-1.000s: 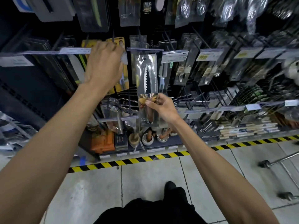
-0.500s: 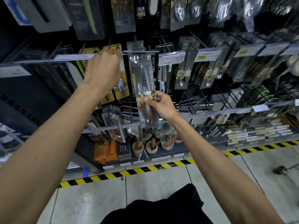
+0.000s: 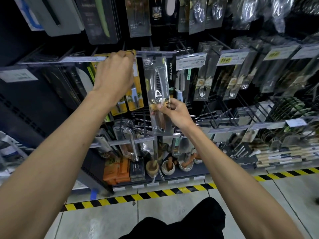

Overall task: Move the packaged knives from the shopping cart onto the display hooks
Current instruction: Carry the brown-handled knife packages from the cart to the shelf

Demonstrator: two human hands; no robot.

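Note:
A clear-packed knife [image 3: 159, 90] with a wooden handle hangs upright in front of the display rack. My right hand [image 3: 172, 112] pinches the pack at its handle end. The pack's top sits at the tip of a display hook [image 3: 155, 53] under a price strip. My left hand [image 3: 114, 75] reaches up to the left of that hook, its fingertips at the price strip beside the yellow knife packs [image 3: 136, 99]; what the fingers hold is hidden. The shopping cart is out of view.
Rows of hooks hold packaged knives, spoons [image 3: 205, 80] and utensils all across the rack. Small mortars with pestles [image 3: 168, 167] stand on the bottom shelf. A yellow-black floor stripe [image 3: 155, 194] runs along the rack's foot. My dark trouser leg [image 3: 181, 221] is below.
The knife pack has risen and turned narrower, its top now up at the hook tip. My left hand stays at the price strip. The view moved closer and left, dropping the cart wheels out.

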